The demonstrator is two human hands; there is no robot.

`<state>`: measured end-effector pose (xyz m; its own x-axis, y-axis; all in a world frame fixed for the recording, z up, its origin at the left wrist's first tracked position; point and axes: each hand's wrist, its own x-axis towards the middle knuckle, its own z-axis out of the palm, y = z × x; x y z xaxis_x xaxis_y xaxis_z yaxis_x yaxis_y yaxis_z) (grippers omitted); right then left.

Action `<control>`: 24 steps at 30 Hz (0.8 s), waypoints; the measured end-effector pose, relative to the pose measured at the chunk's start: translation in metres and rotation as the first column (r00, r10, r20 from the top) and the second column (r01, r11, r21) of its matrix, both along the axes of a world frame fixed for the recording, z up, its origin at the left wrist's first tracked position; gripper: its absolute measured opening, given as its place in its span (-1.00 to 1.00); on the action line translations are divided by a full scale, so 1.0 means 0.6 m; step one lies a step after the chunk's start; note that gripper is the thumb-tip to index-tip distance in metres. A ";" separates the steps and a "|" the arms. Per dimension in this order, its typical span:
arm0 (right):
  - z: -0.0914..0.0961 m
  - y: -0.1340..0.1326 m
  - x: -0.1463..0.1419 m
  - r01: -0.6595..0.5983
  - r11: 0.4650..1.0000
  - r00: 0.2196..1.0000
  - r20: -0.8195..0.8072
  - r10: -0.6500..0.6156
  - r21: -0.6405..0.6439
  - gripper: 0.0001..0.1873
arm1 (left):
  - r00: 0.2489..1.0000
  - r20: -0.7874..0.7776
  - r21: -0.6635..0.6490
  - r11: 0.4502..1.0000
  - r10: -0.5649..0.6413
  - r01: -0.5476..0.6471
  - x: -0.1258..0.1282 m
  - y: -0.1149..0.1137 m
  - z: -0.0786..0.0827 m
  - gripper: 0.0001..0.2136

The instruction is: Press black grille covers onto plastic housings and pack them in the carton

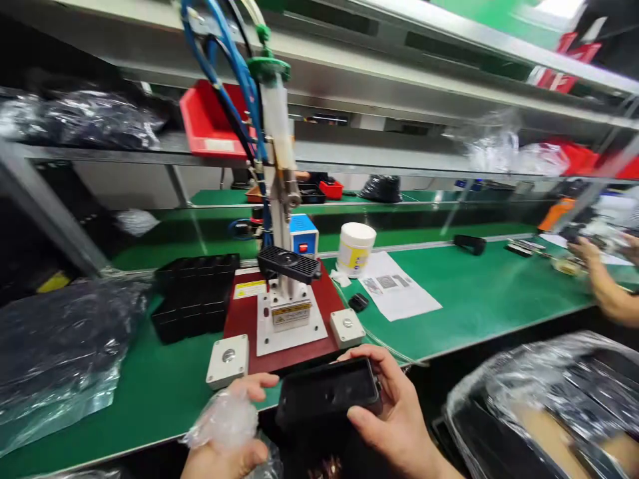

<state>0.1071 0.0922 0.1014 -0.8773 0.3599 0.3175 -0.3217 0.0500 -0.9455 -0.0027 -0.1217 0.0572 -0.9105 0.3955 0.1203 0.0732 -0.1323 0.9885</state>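
Note:
My right hand (pixel 392 412) grips a black plastic housing (pixel 327 392) by its right end, thumb on the near rim and fingers behind. The housing's hollow side faces me. In my left hand (pixel 227 432) is a crumpled clear plastic bag (pixel 229 419), with the fingers curled around it and pointing at the housing's left end. Beyond both hands stands a dispensing press (pixel 279 153) with blue hoses. A black slotted part (pixel 289 265) rests on its fixture. Two pale button boxes (pixel 228 359) flank the press's red base (pixel 244 326).
Black trays (pixel 197 293) and a bagged dark bundle (pixel 64 346) lie left. A white tub (pixel 356 249), a printed sheet (pixel 397 286) and a small black part (pixel 358 302) sit right. A plastic-lined bin (pixel 549 399) stands lower right. A co-worker's arm (pixel 606 286) reaches in at far right.

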 end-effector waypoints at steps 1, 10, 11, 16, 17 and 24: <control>0.001 -0.015 -0.017 -0.069 0.996 0.997 -0.031 0.067 -0.056 -0.50 | 0.999 0.040 0.017 1.000 0.020 -0.020 0.002 -0.003 0.005 -0.30; 0.048 -0.026 -0.113 0.094 0.923 0.951 -0.309 0.028 0.372 -0.70 | 0.982 -0.184 -0.083 0.996 -0.037 0.022 -0.101 0.004 0.123 -0.42; 0.060 -0.018 -0.126 0.159 0.881 0.937 -0.350 0.008 0.446 -0.70 | 0.966 -0.242 -0.106 0.992 -0.088 0.064 -0.130 0.010 0.139 -0.45; 0.118 0.016 -0.201 0.374 0.713 0.879 -0.472 -0.069 0.593 -0.79 | 0.905 -0.353 -0.106 0.971 -0.239 0.216 -0.263 0.060 0.215 -0.44; 0.126 0.020 -0.215 0.393 0.691 0.876 -0.476 -0.080 0.606 -0.82 | 0.900 -0.347 -0.107 0.964 -0.265 0.243 -0.283 0.070 0.226 -0.42; 0.128 0.054 -0.266 0.360 0.676 0.903 -0.423 -0.078 0.643 -0.93 | 0.863 -0.334 -0.189 0.923 -0.381 0.334 -0.359 0.115 0.239 -0.43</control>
<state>-0.0525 0.1245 0.1780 -0.5875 0.0793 0.8053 -0.4951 0.7519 -0.4352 -0.2179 -0.0525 0.2007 -0.6075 0.7179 0.3399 0.3945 -0.0987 0.9136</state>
